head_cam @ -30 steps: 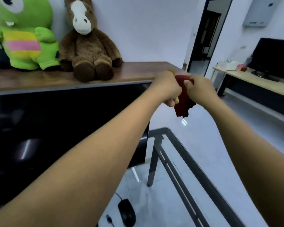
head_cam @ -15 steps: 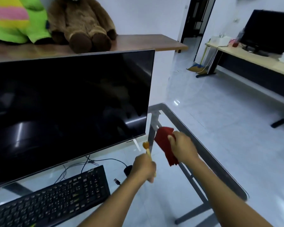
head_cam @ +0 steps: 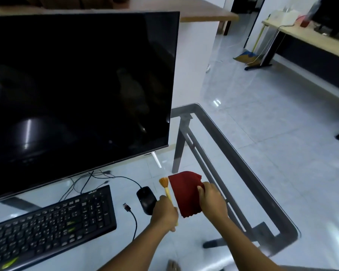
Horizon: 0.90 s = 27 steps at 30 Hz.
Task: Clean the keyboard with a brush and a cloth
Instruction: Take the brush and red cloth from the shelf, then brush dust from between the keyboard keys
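A black keyboard lies at the lower left of the glass desk. My left hand is closed around the yellow handle of a small brush, whose orange bristles point up and away. My right hand pinches a dark red cloth that hangs spread just above the glass. Both hands are to the right of the keyboard and apart from it, with a black mouse between them and the keys.
A large dark monitor stands behind the keyboard, with cables trailing under it. A loose USB plug lies beside the mouse. The desk's right edge is close to my right hand. A tiled floor, another desk and a broom lie beyond.
My view has tipped down from the shelf to the desk. Both hands have come down from chest height, with brush and cloth, to just above the glass beside the mouse.
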### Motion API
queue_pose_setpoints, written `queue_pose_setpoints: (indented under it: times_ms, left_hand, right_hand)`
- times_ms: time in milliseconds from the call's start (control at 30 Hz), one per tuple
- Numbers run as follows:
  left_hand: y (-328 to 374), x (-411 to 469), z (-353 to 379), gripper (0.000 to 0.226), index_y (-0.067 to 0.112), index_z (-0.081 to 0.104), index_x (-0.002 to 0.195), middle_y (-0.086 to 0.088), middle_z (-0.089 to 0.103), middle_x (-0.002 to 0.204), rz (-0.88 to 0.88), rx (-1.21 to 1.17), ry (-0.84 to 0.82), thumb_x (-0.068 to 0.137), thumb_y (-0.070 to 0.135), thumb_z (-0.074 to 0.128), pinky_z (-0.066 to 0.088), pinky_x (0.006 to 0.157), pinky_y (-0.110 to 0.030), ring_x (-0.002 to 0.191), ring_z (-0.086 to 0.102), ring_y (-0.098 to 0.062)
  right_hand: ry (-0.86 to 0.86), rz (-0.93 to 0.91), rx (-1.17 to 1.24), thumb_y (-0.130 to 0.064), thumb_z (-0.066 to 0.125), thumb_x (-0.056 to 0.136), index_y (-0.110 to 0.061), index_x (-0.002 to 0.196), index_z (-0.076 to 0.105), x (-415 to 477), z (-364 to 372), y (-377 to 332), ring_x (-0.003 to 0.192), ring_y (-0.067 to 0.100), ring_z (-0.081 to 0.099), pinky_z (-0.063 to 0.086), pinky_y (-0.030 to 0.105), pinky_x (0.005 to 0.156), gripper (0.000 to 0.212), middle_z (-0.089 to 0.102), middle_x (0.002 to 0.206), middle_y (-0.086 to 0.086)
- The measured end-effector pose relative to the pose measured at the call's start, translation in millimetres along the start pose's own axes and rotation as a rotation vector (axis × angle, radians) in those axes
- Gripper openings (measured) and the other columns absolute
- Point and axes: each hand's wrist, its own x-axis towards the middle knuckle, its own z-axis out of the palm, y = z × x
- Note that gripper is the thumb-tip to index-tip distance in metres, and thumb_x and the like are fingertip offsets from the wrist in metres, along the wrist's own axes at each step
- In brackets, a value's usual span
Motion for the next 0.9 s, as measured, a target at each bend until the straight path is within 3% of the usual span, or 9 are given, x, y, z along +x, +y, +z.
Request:
queue_pose_setpoints:
  times_ms: [233, 333, 433, 500, 567, 633, 767, 900]
  left_hand:
    - [0, 12, 1, 0.018, 0.012, 0.043, 0.095, -0.010, 0.066, 0.092, -0.057, -0.050, -0.048, 0.095, 0.022, 0.057, 0.045, 0.036, -0.023, 0.051, 0.065, -0.020]
    - [0, 13, -3, 0.019, 0.012, 0.044, 0.095, -0.010, 0.068, 0.091, -0.065, -0.064, -0.082, 0.095, 0.026, 0.057, 0.048, 0.038, -0.023, 0.052, 0.066, -0.023]
    - [1, 14, -9, 0.024, 0.012, 0.045, 0.096, -0.008, 0.068, 0.087, -0.050, -0.059, -0.116, 0.095, 0.034, 0.055, 0.051, 0.044, -0.021, 0.048, 0.066, -0.021]
    - [2, 15, -16, 0.025, 0.013, 0.046, 0.098, -0.005, 0.068, 0.087, -0.007, -0.006, -0.087, 0.095, 0.037, 0.054, 0.055, 0.051, -0.021, 0.050, 0.066, -0.018]
    - [-1, 15, -28, 0.024, 0.015, 0.048, 0.102, -0.001, 0.064, 0.086, 0.109, 0.083, 0.010, 0.096, 0.038, 0.052, 0.055, 0.054, -0.024, 0.059, 0.065, -0.014]
    - [-10, 12, -44, 0.021, 0.018, 0.050, 0.106, 0.004, 0.060, 0.089, 0.225, 0.154, 0.147, 0.096, 0.037, 0.050, 0.046, 0.055, -0.022, 0.071, 0.059, -0.011]
    - [-53, 9, -83, 0.013, 0.023, 0.053, 0.101, 0.004, 0.064, 0.092, 0.298, 0.090, 0.321, 0.094, 0.031, 0.046, 0.046, 0.059, -0.027, 0.076, 0.059, -0.013]
    - [-110, 5, -112, 0.011, 0.021, 0.054, 0.099, 0.005, 0.062, 0.096, 0.339, 0.049, 0.421, 0.093, 0.027, 0.048, 0.040, 0.054, -0.026, 0.072, 0.059, -0.015]
  right_hand:
    - [-0.010, -0.060, -0.107, -0.037, 0.044, 0.100, -0.014, 0.119, 0.056, 9, 7, 9, 0.093, 0.022, 0.064, 0.055, 0.033, 0.080, 0.032, 0.063, 0.112, 0.004]
    - [0.063, -0.049, -0.163, -0.035, 0.058, 0.093, -0.011, 0.120, 0.060, 12, 6, 9, 0.101, 0.027, 0.062, 0.052, 0.041, 0.088, 0.036, 0.063, 0.114, 0.009]
    - [0.171, -0.095, -0.212, -0.027, 0.077, 0.079, -0.009, 0.110, 0.066, 15, 6, 2, 0.093, 0.031, 0.062, 0.053, 0.046, 0.079, 0.038, 0.065, 0.105, 0.012]
    - [0.214, -0.173, -0.150, -0.024, 0.076, 0.080, -0.011, 0.103, 0.067, 13, 2, -12, 0.091, 0.027, 0.063, 0.054, 0.041, 0.079, 0.028, 0.065, 0.102, 0.009]
    - [0.136, -0.237, -0.088, -0.026, 0.068, 0.087, -0.015, 0.097, 0.065, 7, 0, -32, 0.087, 0.019, 0.061, 0.052, 0.029, 0.079, 0.016, 0.063, 0.101, 0.002]
    - [-0.003, -0.272, -0.103, -0.031, 0.060, 0.092, -0.017, 0.095, 0.061, 0, 8, -49, 0.080, 0.012, 0.059, 0.052, 0.021, 0.076, 0.014, 0.062, 0.099, -0.002]
    - [-0.167, -0.227, -0.238, -0.040, 0.057, 0.092, -0.016, 0.107, 0.054, -20, 33, -74, 0.086, 0.017, 0.061, 0.053, 0.028, 0.074, 0.028, 0.059, 0.104, 0.000]
    - [-0.239, -0.040, -0.250, -0.027, 0.051, 0.093, -0.010, 0.114, 0.043, -29, 49, -83, 0.096, 0.026, 0.063, 0.048, 0.031, 0.072, 0.028, 0.058, 0.112, 0.007]
